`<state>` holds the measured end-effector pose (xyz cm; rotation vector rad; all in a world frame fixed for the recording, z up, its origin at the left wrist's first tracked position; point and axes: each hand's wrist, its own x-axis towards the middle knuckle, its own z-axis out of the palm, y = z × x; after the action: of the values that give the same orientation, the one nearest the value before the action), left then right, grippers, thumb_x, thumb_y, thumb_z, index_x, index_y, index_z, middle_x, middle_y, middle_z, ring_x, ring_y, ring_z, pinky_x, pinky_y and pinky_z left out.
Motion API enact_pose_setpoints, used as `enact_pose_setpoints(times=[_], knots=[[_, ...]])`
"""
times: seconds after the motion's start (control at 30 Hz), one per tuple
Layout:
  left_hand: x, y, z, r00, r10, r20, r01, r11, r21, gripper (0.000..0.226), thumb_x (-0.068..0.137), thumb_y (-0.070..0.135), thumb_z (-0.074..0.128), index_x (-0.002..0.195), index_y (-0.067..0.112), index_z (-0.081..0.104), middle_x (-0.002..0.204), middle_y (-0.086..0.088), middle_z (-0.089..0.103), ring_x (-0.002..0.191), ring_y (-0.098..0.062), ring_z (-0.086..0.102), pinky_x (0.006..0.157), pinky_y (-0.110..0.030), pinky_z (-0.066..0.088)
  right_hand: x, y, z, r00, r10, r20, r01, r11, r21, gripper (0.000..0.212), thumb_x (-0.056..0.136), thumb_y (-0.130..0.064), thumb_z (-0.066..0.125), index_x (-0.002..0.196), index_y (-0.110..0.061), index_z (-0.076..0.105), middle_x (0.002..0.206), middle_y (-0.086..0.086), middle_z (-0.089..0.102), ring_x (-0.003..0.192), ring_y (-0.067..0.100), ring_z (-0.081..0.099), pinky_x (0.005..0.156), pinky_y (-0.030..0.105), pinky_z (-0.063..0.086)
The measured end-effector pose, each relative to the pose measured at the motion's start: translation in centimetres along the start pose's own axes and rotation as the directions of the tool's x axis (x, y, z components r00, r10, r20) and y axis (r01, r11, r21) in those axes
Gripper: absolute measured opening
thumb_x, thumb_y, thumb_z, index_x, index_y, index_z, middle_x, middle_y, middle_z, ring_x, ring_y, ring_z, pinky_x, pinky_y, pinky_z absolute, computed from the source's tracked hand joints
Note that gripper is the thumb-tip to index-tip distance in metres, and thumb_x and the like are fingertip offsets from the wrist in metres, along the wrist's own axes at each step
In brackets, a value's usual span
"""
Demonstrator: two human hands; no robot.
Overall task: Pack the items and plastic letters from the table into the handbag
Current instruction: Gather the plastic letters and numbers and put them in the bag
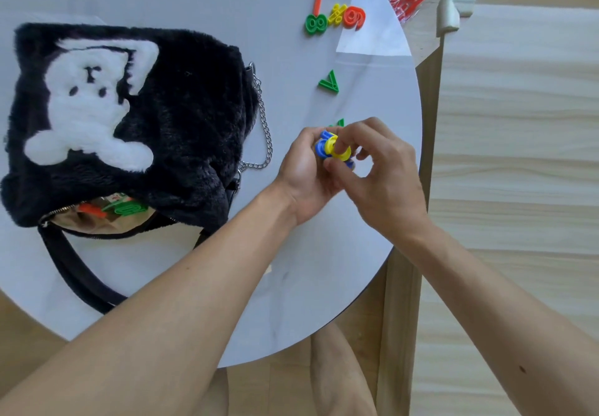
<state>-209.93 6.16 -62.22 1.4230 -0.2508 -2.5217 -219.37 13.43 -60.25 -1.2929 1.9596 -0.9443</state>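
In the head view, the step in hand is gathering letters. The left hand [304, 169] and the right hand [382, 169] together pinch a yellow piece [338, 149] and blue pieces [321, 146] near the right edge of the surface [291, 286]. Next these must go into the open mouth of the black furry handbag [181, 117] at the left side, where some pieces already lie. More letters [334, 10] wait at the far edge.

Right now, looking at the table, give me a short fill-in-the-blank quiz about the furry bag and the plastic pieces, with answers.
1. The fluffy black handbag bears a ____ animal patch.
2. Both hands share a grip on a yellow plastic ring-shaped piece and a ____ piece.
3. The green plastic figure eight lies on the round white table beside a yellow ____ sign.
4. The handbag's zip stands ____.

Answers: white; blue; percent; open
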Motion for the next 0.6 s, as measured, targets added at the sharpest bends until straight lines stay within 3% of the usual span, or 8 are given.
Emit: enact_pose_setpoints(times=[0.1, 0.2, 0.3, 0.37, 0.43, 0.5, 0.6], knots=[[-0.1, 0.0, 0.5, 0.997, -0.072, 0.023, 0.073, 0.994, -0.086, 0.055, 0.101, 0.059, 0.026, 0.083, 0.017, 0.055, 0.074, -0.004, 0.062, 0.074, -0.017, 0.062, 0.071, -0.028, 0.047, 0.3, -0.7, 0.1, 0.993, -0.084, 0.081, 0.099, 0.972, -0.212, 0.009, 0.077, -0.003, 0.069, 0.084, -0.005, 0.064, 0.09, 0.008, 0.063, 0.087, 0.031, 0.054, 0.074, 0.047, 0.045], [-0.2, 0.2, 0.3, 0.998, -0.063, 0.025, 0.065, 0.988, -0.137, 0.05, 0.101, 0.058, 0.029, 0.086, 0.018, 0.055, 0.071, -0.002, 0.064, 0.07, -0.016, 0.06, 0.068, -0.026, 0.042, 0.9, -1.0, -0.2, 0.982, -0.147, 0.119, 0.181, 0.915, -0.361, 0.008, 0.077, -0.012, 0.069, 0.085, -0.009, 0.068, 0.098, 0.003, 0.066, 0.093, 0.029, 0.054, 0.08, 0.046, 0.041], [-0.3, 0.7, -0.3, 0.997, -0.066, 0.049, 0.075, 0.975, -0.207, 0.039, 0.102, 0.051, 0.032, 0.104, 0.019, 0.055, 0.089, -0.002, 0.058, 0.078, -0.017, 0.056, 0.07, -0.026, 0.04, 1.5, -1.2, -0.1, 0.981, -0.175, 0.087, 0.191, 0.95, -0.245, 0.01, 0.083, -0.019, 0.066, 0.088, -0.012, 0.071, 0.103, 0.004, 0.062, 0.093, 0.026, 0.056, 0.082, 0.039, 0.042], [-0.1, 1.1, -0.9, 0.998, -0.039, 0.05, 0.049, 0.971, -0.235, 0.037, 0.102, 0.048, 0.034, 0.092, 0.019, 0.056, 0.081, -0.001, 0.048, 0.068, -0.015, 0.05, 0.052, -0.022, 0.034, 2.7, -0.5, 0.0, 0.995, -0.071, -0.065, 0.066, 0.994, -0.089, 0.01, 0.088, -0.02, 0.064, 0.093, -0.012, 0.068, 0.101, 0.003, 0.058, 0.089, 0.019, 0.057, 0.08, 0.026, 0.042], [0.1, 1.5, -1.8, 0.998, -0.013, 0.054, 0.027, 0.962, -0.273, 0.039, 0.101, 0.045, 0.036, 0.079, 0.017, 0.053, 0.074, -0.001, 0.045, 0.064, -0.014, 0.047, 0.04, -0.019, 0.026, 4.3, 1.2, 0.1, 0.985, 0.06, -0.162, -0.073, 0.994, -0.075, 0.013, 0.089, -0.02, 0.062, 0.099, -0.012, 0.064, 0.103, 0.002, 0.055, 0.084, 0.014, 0.056, 0.075, 0.024, 0.046], [0.3, 1.7, -2.6, 0.998, 0.009, 0.059, 0.008, 0.959, -0.284, 0.042, 0.102, 0.044, 0.035, 0.078, 0.015, 0.054, 0.072, -0.001, 0.046, 0.064, -0.014, 0.046, 0.037, -0.018, 0.024, 5.5, 3.3, 0.6, 0.989, 0.132, -0.073, -0.146, 0.963, -0.229, 0.024, 0.089, -0.025, 0.065, 0.11, -0.015, 0.061, 0.111, 0.002, 0.052, 0.088, 0.017, 0.057, 0.076, 0.037, 0.05], [0.7, 2.1, -3.5, 0.996, 0.023, 0.088, 0.002, 0.962, -0.272, 0.045, 0.102, 0.045, 0.034, 0.08, 0.014, 0.058, 0.072, -0.002, 0.049, 0.062, -0.015, 0.048, 0.037, -0.018, 0.027, 6.0, 5.0, 2.2, 0.982, 0.103, 0.157, -0.019, 0.886, -0.463, 0.038, 0.088, -0.034, 0.07, 0.121, -0.021, 0.056, 0.119, 0.003, 0.048, 0.096, 0.023, 0.057, 0.069, 0.037, 0.049]])
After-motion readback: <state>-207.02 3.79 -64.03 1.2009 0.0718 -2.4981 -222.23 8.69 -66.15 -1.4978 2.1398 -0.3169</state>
